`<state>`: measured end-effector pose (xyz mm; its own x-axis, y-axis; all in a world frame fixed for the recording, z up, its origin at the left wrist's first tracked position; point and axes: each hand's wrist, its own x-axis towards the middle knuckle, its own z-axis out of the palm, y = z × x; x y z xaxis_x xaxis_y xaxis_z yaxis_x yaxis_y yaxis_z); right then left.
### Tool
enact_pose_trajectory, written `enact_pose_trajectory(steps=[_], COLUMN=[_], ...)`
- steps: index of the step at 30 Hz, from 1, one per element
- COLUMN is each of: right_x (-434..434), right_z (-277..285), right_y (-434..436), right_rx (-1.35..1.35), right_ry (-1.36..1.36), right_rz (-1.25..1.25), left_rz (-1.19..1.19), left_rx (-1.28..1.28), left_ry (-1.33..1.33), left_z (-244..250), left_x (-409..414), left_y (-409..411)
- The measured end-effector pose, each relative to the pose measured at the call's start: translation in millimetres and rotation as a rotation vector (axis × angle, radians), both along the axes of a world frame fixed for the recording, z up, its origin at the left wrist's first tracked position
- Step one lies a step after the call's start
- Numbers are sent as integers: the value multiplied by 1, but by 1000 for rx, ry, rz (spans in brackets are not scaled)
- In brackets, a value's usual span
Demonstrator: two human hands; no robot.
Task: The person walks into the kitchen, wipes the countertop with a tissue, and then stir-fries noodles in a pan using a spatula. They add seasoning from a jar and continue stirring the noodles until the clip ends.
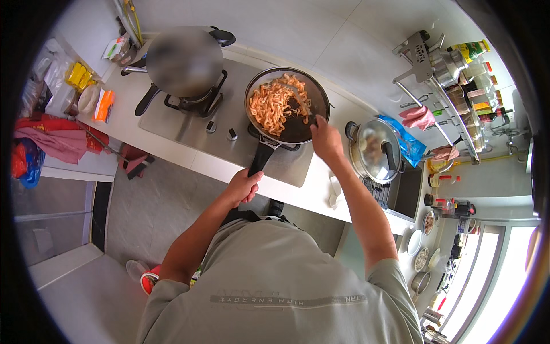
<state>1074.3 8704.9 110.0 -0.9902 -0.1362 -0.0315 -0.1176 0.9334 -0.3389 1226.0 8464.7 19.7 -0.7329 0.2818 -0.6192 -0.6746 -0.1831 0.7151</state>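
Note:
My left hand (244, 188) is wrapped around the black handle of a frying pan (320, 105), which rests over the right burner of the cooktop. Orange, curled food pieces (270, 105), apparently small shrimp, cover mostly the left and middle of the pan. A patch of dark pan bottom shows at the lower right. Above the pan's right rim, my right hand (327, 139) grips a spatula (303, 101) by its dark handle. The spatula's head lies among the food, partly covered by it.
A second pan (148, 99) with a blurred top stands on the left burner (195, 105). Right of the cooktop (283, 167) is a lidded pot (376, 150), near the sink (406, 193). A wall rack (455, 112) holds bottles and jars. Several dishes line the right counter.

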Motion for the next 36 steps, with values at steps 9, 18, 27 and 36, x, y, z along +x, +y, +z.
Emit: enact_pose_trajectory(steps=[9,18,27,36], right_x=[52,70,4,-17], right_z=[96,74,32,-3], right_y=[83,56,16,-8], right_rx=[84,-61,-287,-109], right_ry=[-16,-234,-58,2], right_rz=[252,254,31,141], left_rz=[1,18,30,5], left_rx=[20,12,4,-6], left_ry=[14,13,-2,13], left_z=[1,4,1,2], left_x=[0,1,4,2], left_y=[0,1,0,1])
